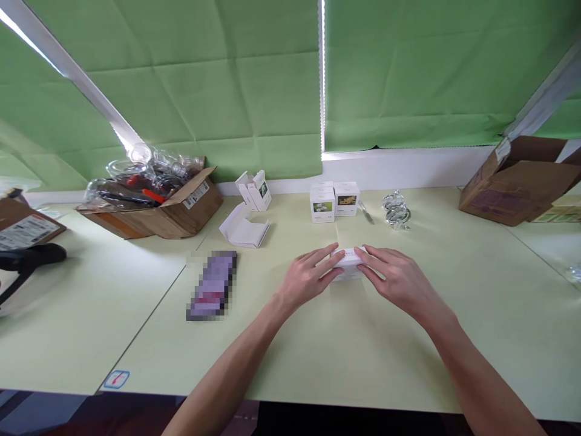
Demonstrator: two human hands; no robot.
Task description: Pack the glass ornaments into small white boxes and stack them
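Observation:
Between my two hands a small white box with fine print on its top rests on the pale table. My left hand grips its left side, fingertips on the upper edge and thumb at the near side. On the right side my right hand holds it the same way. Beyond them stand several white boxes with plant pictures, among them one with white flowers and one with a yellowish picture. Beside these lie a pen-like tube and a coiled clear, shiny object.
An open white carton and an unfolded white card piece lie back left. A blurred-out phone-like item is left of my hands. Cardboard boxes stand at left and right, before green blinds.

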